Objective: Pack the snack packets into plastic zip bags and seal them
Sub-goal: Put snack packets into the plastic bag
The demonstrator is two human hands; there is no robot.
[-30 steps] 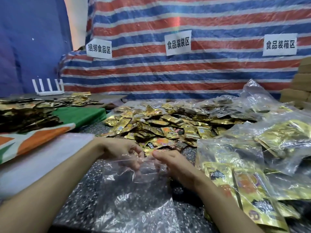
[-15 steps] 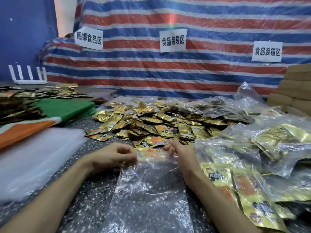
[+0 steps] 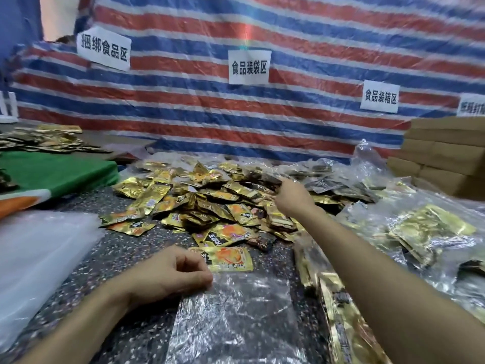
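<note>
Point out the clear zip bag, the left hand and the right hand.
clear zip bag (image 3: 236, 319), head view, middle of its face
left hand (image 3: 168, 274), head view, back of hand
right hand (image 3: 294, 197), head view, back of hand

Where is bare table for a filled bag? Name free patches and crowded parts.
Free: the dark speckled tabletop between the stack of white translucent plastic sheets and the pile of gold foil snack packets, up to the green cloth. Crowded: that pile at centre, the filled clear plastic bags on the right, the empty clear zip bag in the near middle.
</note>
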